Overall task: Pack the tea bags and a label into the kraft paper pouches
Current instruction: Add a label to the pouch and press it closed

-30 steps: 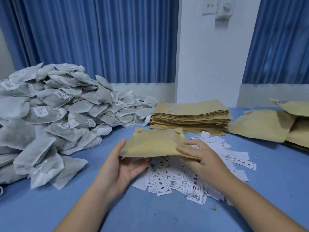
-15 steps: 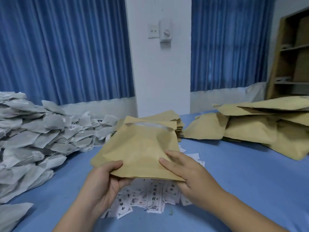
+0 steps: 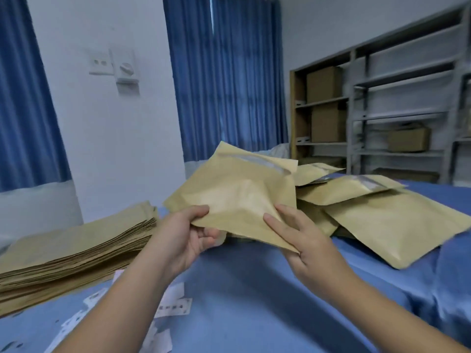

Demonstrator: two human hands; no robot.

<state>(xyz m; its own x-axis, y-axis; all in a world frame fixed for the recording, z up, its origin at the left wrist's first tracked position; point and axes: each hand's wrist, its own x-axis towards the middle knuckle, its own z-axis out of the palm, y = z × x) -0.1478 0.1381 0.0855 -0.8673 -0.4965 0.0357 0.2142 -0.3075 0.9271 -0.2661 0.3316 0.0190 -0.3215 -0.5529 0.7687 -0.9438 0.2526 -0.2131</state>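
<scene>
Head view: fingers of left hand (image 3: 183,242) and right hand (image 3: 309,250) pinch one plain kraft pouch (image 3: 237,197); scattered labels (image 3: 173,307) blurred, unreadable.

1 wide-angle view, worn on your head: it looks forward and down, tilted, close over the pouch (image 3: 237,197) at centre frame. The blue table (image 3: 254,301) fills the foreground, the stack (image 3: 76,250) sits lower left, shelves (image 3: 395,118) stand far right, curtains (image 3: 229,72) hang beyond, well back.
</scene>
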